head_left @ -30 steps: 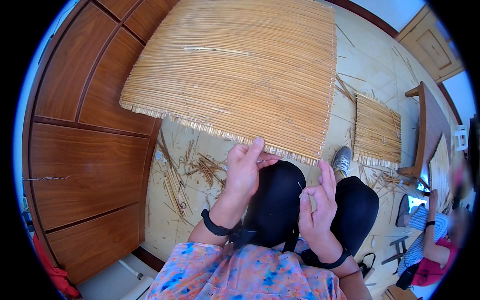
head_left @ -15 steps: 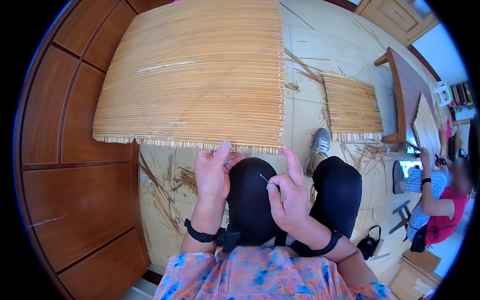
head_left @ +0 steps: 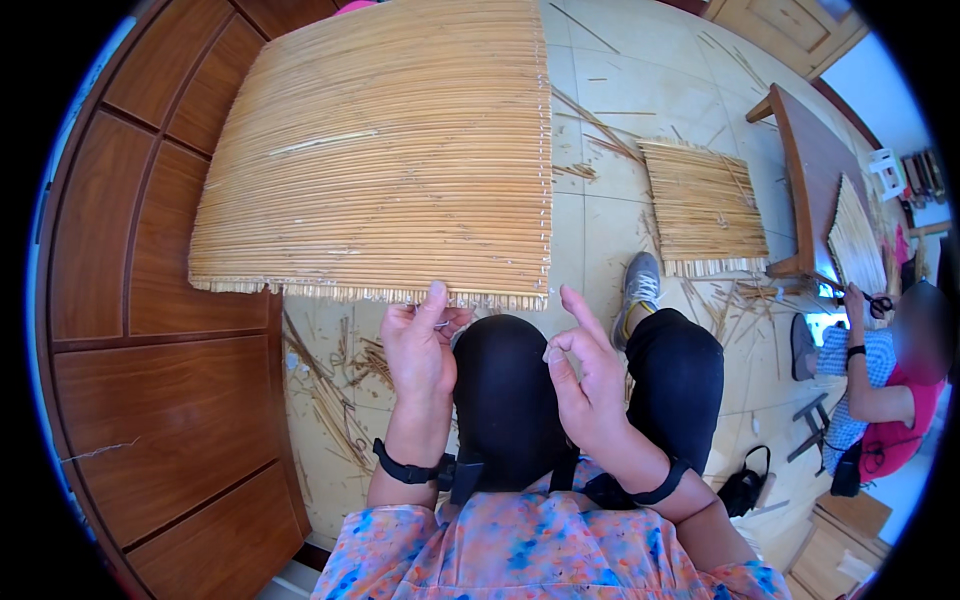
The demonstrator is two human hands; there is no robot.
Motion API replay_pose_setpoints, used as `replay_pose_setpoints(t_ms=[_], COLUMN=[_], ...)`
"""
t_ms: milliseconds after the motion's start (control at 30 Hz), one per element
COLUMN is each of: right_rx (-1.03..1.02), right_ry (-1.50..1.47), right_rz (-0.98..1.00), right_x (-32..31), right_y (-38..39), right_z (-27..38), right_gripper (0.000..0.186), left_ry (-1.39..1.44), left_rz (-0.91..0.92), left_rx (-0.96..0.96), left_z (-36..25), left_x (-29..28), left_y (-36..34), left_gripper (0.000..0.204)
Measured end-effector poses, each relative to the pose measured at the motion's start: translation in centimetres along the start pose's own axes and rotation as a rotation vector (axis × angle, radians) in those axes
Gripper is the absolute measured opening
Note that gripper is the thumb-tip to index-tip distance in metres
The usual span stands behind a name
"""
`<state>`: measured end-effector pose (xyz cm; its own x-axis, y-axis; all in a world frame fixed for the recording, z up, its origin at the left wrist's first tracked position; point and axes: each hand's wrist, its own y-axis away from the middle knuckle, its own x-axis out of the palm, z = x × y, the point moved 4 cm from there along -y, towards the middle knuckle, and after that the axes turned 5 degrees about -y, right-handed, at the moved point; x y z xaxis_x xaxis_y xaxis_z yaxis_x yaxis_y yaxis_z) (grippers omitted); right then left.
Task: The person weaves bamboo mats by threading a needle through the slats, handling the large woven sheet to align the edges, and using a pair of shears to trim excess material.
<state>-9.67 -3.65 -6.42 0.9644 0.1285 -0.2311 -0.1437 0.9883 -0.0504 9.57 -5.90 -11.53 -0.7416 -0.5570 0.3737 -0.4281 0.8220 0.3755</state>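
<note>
A large mat of straw-coloured stalks (head_left: 380, 170) lies flat in front of me, stitched with white thread along its right edge. At its near edge, my left hand (head_left: 418, 345) grips the border with the thumb on top and fingers curled below. A thin dark metallic bit shows by those fingers, too small to name. Off the mat's near right corner is my right hand (head_left: 590, 375), above and between my knees. Its thumb presses toward a bent finger while another finger stretches out. Whatever sits in that pinch is hidden.
A smaller stalk mat (head_left: 705, 210) lies on the tiled floor at right, with loose stalks (head_left: 730, 315) scattered about. Wooden cabinets (head_left: 180, 430) stand close on my left. At far right, a seated person (head_left: 885, 390) holds scissors (head_left: 880, 305) beside a brown table (head_left: 815, 150) and another mat.
A needle showed in my right hand's pinch before; now it is out of sight. The mat has shifted slightly left in the view. My left hand keeps its grip.
</note>
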Motion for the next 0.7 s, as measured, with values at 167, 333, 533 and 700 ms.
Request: replay_pose_setpoints(t_ms=[167, 333, 533, 700], right_rx=[-0.061, -0.203, -0.252, -0.274], right_ry=[0.005, 0.111, 0.201, 0.202], right_rz=[-0.019, -0.033, 0.001, 0.037], right_x=[0.0, 0.3, 0.7, 1.1], right_y=[0.1, 0.1, 0.3, 0.4], right_z=[0.4, 0.7, 0.9, 1.1], right_gripper=[0.003, 0.004, 0.005, 0.006], left_ry=[-0.018, -0.024, -0.021, -0.032], left_rz=[-0.017, -0.009, 0.008, 0.051], left_rx=[-0.004, -0.011, -0.014, -0.011], left_z=[0.0, -0.1, -0.1, -0.6], left_x=[0.0, 0.1, 0.1, 0.2], left_y=[0.0, 0.0, 0.0, 0.0], left_gripper=[0.024, 0.025, 0.023, 0.019])
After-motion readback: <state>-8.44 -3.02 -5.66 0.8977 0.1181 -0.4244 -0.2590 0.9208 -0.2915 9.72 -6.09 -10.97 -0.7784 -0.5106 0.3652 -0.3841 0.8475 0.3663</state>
